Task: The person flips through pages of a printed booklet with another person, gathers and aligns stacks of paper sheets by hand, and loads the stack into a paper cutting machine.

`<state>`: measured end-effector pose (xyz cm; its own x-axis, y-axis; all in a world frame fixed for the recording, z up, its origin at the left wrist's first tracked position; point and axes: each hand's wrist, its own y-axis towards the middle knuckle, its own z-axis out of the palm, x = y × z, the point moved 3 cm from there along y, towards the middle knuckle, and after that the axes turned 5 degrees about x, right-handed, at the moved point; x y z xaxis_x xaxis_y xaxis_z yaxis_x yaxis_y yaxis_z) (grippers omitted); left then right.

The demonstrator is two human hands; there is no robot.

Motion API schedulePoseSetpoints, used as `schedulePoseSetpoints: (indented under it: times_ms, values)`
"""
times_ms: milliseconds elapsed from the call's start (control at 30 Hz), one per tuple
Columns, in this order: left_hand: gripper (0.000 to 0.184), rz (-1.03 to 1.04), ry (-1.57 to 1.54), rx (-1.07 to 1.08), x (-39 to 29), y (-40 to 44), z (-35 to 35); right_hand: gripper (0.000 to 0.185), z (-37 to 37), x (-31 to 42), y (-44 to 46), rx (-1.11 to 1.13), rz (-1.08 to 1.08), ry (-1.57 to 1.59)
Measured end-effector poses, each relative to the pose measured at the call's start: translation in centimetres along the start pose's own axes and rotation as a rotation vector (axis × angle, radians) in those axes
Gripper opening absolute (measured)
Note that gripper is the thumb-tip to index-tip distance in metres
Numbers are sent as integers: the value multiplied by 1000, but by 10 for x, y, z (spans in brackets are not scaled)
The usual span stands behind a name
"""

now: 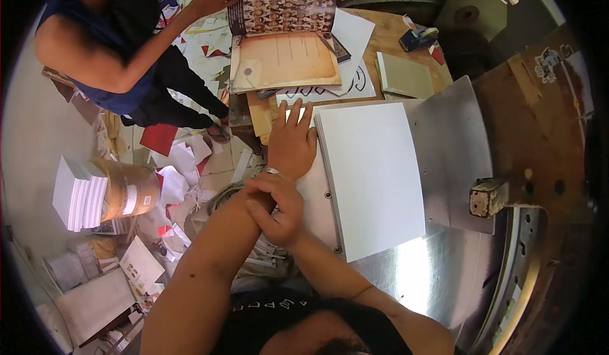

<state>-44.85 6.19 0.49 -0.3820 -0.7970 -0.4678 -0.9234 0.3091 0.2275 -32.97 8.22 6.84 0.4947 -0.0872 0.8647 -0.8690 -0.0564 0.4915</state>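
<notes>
My left hand (294, 140) lies palm down with fingers spread, on the work surface beside the left edge of a stack of white paper (374, 177). Its thumb is close to the stack's edge; whether it touches cannot be made out. A thin band (273, 171) circles that wrist. Crossing over from the right, my right hand (279, 210) is wrapped around my left forearm just behind the wrist. The white stack rests on a shiny metal table (393, 285), its sheets squared together.
At upper left a co-worker (120, 57) handles an open printed book (285, 60) on a wooden table (374, 22). A board-like block (404, 74) lies there too. Machine parts and a metal block (488, 197) stand at right. Paper scraps and a bundled roll (127, 190) fill the left.
</notes>
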Motion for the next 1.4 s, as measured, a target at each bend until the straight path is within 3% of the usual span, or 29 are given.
schedulePoseSetpoints:
  times_ms: [433, 1400]
  values:
    - [54, -20, -35, -18, 1, -1, -1, 31, 4, -7, -10, -60, 154, 140]
    - [52, -51, -59, -41, 1, 0, 0, 29, 10, -10, 1, -96, 59, 159]
